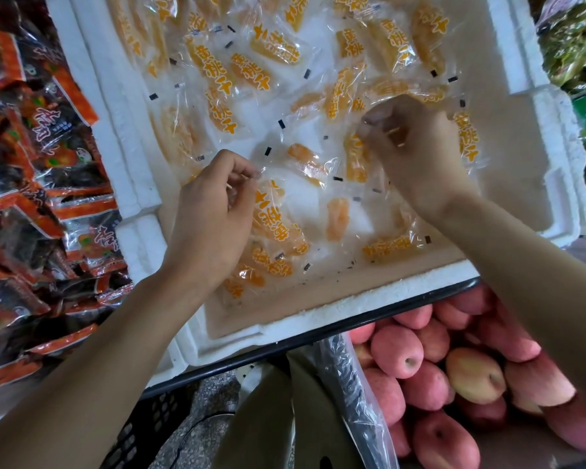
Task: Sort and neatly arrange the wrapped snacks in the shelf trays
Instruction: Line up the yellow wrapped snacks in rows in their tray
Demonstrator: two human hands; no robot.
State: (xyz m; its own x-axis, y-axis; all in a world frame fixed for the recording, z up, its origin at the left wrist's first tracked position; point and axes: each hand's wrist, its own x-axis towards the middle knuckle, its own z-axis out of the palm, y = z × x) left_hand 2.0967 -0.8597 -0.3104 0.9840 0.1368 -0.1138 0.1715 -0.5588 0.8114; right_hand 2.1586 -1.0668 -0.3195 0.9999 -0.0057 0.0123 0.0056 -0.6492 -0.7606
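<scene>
Bare forearms (99, 350), olive-green clothing (268, 418).

Your left hand (214, 211) and right hand (416, 154) covered parts of the yellow-printed packets (257, 72) beneath them. The right hand's fingertips were hidden behind its own knuckles and crumpled clear wrap. The white foam tray (129, 137) ran off the top edge. The left edge cut the red-and-black packets (41, 137), the right edge the green packets (575, 45), and the bottom edge the apples (420, 384). Wrapper print was too blurred to read.
</scene>
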